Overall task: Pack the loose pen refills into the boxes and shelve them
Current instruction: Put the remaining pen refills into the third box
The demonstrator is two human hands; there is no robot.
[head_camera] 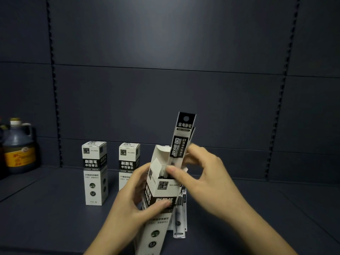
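Observation:
A tall white and black refill box (pixel 158 205) stands tilted in front of me with its top flaps open. My left hand (pixel 132 197) grips its side, thumb across the front. My right hand (pixel 202 173) pinches a packet of pen refills (pixel 181 138) that sticks up out of the open top, its lower end inside the box. More loose refill packets (pixel 180 216) lie on the shelf just behind and right of the box. Two closed boxes stand upright further back, one at the left (pixel 94 172) and one beside it (pixel 128 162), partly hidden by my left hand.
The dark shelf board (pixel 55 208) has a dark back panel (pixel 165 89) with slotted uprights. A dark bottle with an orange label (pixel 19 146) stands at the far left against the back.

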